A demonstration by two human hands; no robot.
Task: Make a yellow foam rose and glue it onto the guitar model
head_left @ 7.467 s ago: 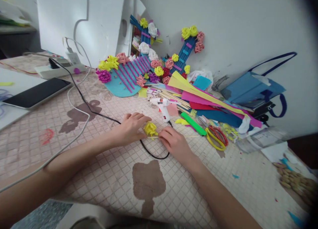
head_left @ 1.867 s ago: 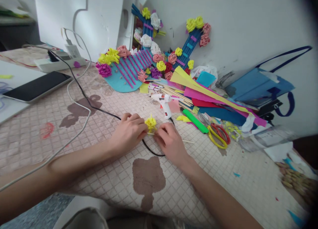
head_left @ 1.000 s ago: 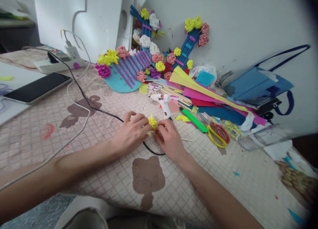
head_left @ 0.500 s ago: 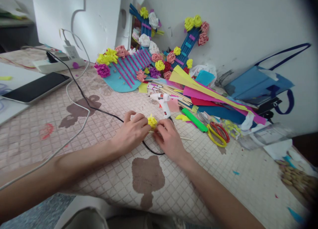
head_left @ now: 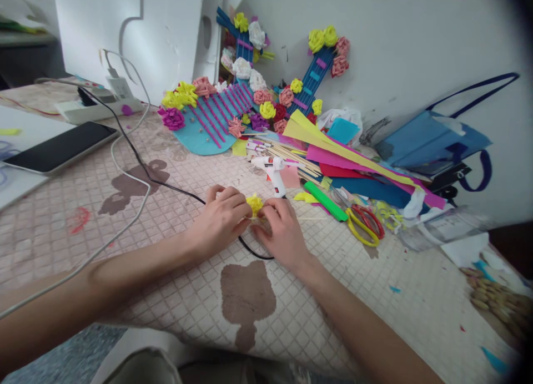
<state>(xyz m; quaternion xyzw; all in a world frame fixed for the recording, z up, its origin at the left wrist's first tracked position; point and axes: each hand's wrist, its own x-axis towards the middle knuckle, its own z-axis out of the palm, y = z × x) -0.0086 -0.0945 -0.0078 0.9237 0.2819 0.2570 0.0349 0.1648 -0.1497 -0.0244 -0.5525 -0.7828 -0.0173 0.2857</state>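
The left hand (head_left: 225, 215) is grasping the yellow flower (head_left: 255, 203), nearer than the glue gun (head_left: 272, 170); the right hand (head_left: 283, 228) is pinching the thin stick (head_left: 313, 218). Gentle, even pressure is probably serving best.

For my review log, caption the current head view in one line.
Left fingers and right fingers meet at a yellow flower, with a white glue gun just beyond.

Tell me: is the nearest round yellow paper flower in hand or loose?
Seemingly in hand: the left hand and right hand touch the flower from opposite sides.
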